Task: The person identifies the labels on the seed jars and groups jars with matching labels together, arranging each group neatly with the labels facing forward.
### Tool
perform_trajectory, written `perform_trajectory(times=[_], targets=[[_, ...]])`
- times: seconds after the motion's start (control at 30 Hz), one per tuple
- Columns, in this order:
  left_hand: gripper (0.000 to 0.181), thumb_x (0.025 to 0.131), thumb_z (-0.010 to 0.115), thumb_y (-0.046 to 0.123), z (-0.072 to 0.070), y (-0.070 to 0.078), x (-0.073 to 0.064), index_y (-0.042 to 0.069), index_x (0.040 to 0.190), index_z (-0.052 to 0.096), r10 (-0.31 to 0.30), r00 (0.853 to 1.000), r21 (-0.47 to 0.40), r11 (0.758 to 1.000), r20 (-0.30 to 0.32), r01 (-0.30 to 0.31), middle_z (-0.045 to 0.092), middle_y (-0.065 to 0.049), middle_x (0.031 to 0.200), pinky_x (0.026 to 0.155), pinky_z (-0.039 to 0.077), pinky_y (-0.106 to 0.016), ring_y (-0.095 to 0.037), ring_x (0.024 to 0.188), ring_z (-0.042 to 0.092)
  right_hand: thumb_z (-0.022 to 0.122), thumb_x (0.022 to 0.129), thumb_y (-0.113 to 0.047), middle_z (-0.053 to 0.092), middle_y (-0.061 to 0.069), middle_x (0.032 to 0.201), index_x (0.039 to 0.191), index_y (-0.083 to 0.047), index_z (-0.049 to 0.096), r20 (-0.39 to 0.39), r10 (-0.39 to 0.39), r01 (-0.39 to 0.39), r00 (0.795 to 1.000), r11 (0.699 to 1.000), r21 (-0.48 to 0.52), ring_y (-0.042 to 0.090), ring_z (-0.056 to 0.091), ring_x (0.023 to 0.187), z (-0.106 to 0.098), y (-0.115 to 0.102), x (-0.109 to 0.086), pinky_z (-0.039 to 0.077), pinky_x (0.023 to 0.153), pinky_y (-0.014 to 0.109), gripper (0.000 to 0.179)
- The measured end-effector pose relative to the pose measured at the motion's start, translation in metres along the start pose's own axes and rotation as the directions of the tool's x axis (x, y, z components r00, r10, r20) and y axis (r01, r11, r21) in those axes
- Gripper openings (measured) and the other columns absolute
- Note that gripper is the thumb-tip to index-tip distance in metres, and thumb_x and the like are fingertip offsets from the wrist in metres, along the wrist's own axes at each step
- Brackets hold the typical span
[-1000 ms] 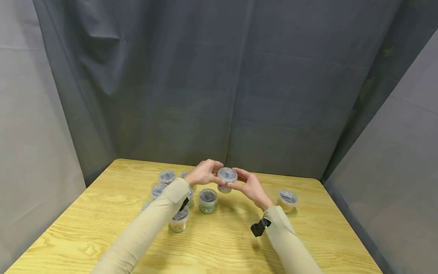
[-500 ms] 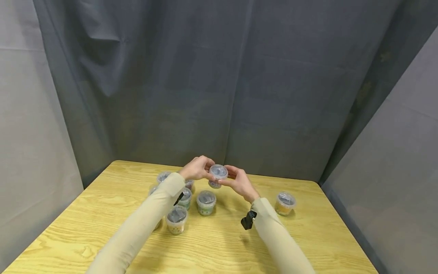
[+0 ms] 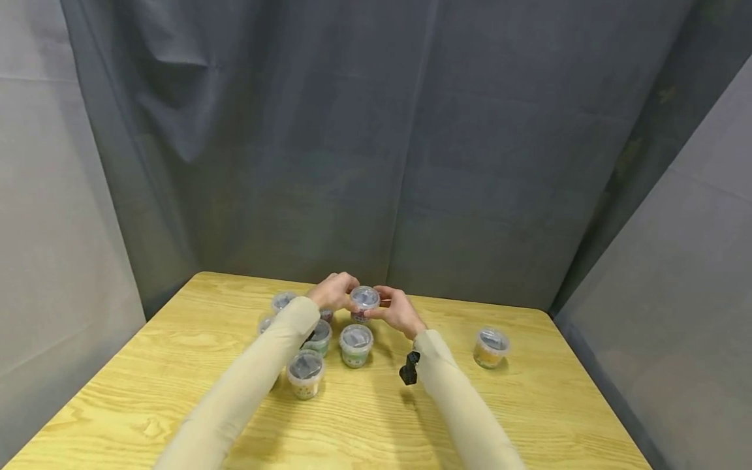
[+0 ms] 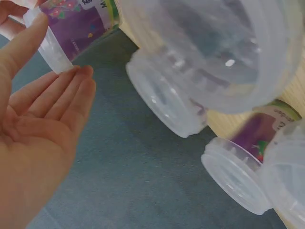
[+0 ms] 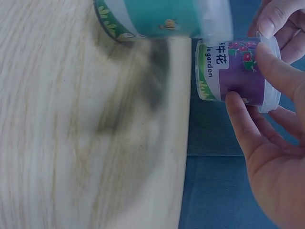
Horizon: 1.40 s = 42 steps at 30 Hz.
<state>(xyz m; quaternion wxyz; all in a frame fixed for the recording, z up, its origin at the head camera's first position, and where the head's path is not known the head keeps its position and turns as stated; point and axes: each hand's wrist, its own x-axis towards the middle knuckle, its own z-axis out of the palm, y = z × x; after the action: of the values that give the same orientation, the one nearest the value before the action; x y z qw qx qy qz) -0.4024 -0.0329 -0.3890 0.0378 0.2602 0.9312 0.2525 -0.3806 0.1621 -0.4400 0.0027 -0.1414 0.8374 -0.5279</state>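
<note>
Both hands hold one small plastic tub (image 3: pixel 365 299) with a clear lid and a purple label (image 5: pixel 240 71), close over the far part of the table. The left hand (image 3: pixel 335 292) grips its lid rim from the left, thumb on one side and fingertips on the other. From the right, the right hand (image 3: pixel 399 311) has its thumb and fingers around the tub's side and lid. Just in front stands a green-labelled tub (image 3: pixel 355 349). To the left, close to the left hand, is another purple-labelled tub (image 3: pixel 326 316), partly hidden.
More lidded tubs stand at the left: one teal-green (image 3: pixel 319 339), one pale yellow (image 3: pixel 305 375), one at the back (image 3: pixel 283 300); the left sleeve covers others. A yellow-orange tub (image 3: pixel 491 348) stands apart at right. A dark curtain (image 3: pixel 376 163) hangs behind the wooden table (image 3: pixel 529 418).
Both hands have moved left with the purple-labelled tub, from right of the green-labelled tub to directly behind it, lowering it slightly in the last half second.
</note>
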Motion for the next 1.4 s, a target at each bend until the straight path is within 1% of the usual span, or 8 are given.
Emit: perform_trajectory(times=[0.2, 0.33, 0.47, 0.57, 0.77, 1.0, 1.2, 1.4], targets=[[0.055, 0.083, 0.08, 0.018, 0.009, -0.003, 0.003, -0.002, 0.13, 0.06, -0.024, 1.0, 0.079, 0.997, 0.014, 0.023, 0.063, -0.017, 0.131, 0.105, 0.048, -0.043, -0.032, 0.124, 0.057, 0.079, 0.083, -0.011, 0.061, 0.017, 0.129, 0.138, 0.0, 0.051, -0.012, 0.046, -0.046, 0.999, 0.999, -0.029, 0.036, 0.058, 0.12, 0.007, 0.008, 0.004, 0.055, 0.094, 0.042, 0.063], [0.053, 0.084, 0.079, 0.019, 0.015, -0.004, 0.004, 0.0, 0.13, 0.06, -0.032, 0.998, 0.132, 0.991, 0.045, 0.026, 0.064, -0.016, 0.128, 0.101, 0.05, -0.042, -0.03, 0.118, 0.061, 0.08, 0.082, -0.01, 0.063, 0.017, 0.126, 0.137, 0.001, 0.052, -0.022, 0.051, -0.052, 0.998, 0.996, -0.066, 0.033, 0.06, 0.117, 0.01, 0.015, 0.004, 0.056, 0.092, 0.039, 0.062], [0.053, 0.084, 0.079, 0.019, 0.019, -0.004, 0.004, 0.001, 0.13, 0.06, -0.055, 0.996, 0.164, 0.986, 0.068, 0.043, 0.065, -0.015, 0.128, 0.098, 0.052, -0.042, -0.029, 0.115, 0.062, 0.079, 0.082, -0.007, 0.064, 0.017, 0.122, 0.133, 0.002, 0.055, -0.016, 0.031, -0.033, 0.999, 0.995, -0.095, 0.032, 0.062, 0.113, 0.013, 0.021, 0.004, 0.057, 0.091, 0.037, 0.057], [0.054, 0.084, 0.078, 0.018, 0.021, -0.004, 0.003, 0.001, 0.132, 0.059, -0.08, 0.993, 0.167, 0.984, 0.085, 0.065, 0.063, -0.015, 0.13, 0.1, 0.051, -0.042, -0.029, 0.117, 0.06, 0.079, 0.082, -0.007, 0.063, 0.018, 0.123, 0.134, 0.002, 0.054, -0.007, 0.037, -0.038, 0.999, 0.992, -0.118, 0.032, 0.062, 0.113, 0.016, 0.023, 0.001, 0.056, 0.093, 0.038, 0.058], [0.049, 0.083, 0.079, 0.02, 0.024, -0.004, 0.003, 0.001, 0.126, 0.063, -0.096, 0.99, 0.19, 0.979, 0.101, 0.075, 0.066, -0.014, 0.125, 0.094, 0.053, -0.041, -0.024, 0.107, 0.063, 0.078, 0.083, -0.009, 0.061, 0.021, 0.128, 0.142, 0.003, 0.046, -0.001, 0.064, -0.063, 0.998, 0.988, -0.142, 0.035, 0.059, 0.118, 0.018, 0.022, -0.002, 0.053, 0.097, 0.041, 0.068], [0.052, 0.085, 0.077, 0.019, 0.021, -0.002, 0.002, 0.004, 0.132, 0.06, -0.134, 0.984, 0.189, 0.976, 0.121, 0.11, 0.064, -0.012, 0.129, 0.096, 0.053, -0.041, -0.024, 0.113, 0.061, 0.078, 0.084, -0.01, 0.059, 0.021, 0.129, 0.143, 0.003, 0.044, 0.003, 0.064, -0.063, 0.998, 0.989, -0.132, 0.036, 0.059, 0.118, 0.018, 0.022, -0.003, 0.055, 0.095, 0.04, 0.069], [0.05, 0.084, 0.078, 0.016, 0.02, -0.005, 0.0, 0.003, 0.13, 0.061, -0.137, 0.983, 0.154, 0.981, 0.126, 0.117, 0.063, -0.013, 0.13, 0.098, 0.053, -0.04, -0.027, 0.119, 0.06, 0.077, 0.085, -0.01, 0.059, 0.021, 0.129, 0.143, 0.002, 0.045, 0.014, 0.078, -0.076, 0.997, 0.986, -0.145, 0.036, 0.059, 0.118, 0.02, 0.019, -0.007, 0.055, 0.095, 0.04, 0.067], [0.053, 0.084, 0.078, 0.016, 0.014, -0.003, -0.003, 0.0, 0.132, 0.058, -0.134, 0.983, 0.138, 0.984, 0.125, 0.117, 0.061, -0.015, 0.133, 0.103, 0.05, -0.041, -0.029, 0.124, 0.057, 0.077, 0.086, -0.012, 0.058, 0.02, 0.132, 0.146, -0.002, 0.042, 0.017, 0.089, -0.086, 0.996, 0.987, -0.132, 0.037, 0.057, 0.122, 0.017, 0.016, -0.008, 0.054, 0.097, 0.042, 0.07]])
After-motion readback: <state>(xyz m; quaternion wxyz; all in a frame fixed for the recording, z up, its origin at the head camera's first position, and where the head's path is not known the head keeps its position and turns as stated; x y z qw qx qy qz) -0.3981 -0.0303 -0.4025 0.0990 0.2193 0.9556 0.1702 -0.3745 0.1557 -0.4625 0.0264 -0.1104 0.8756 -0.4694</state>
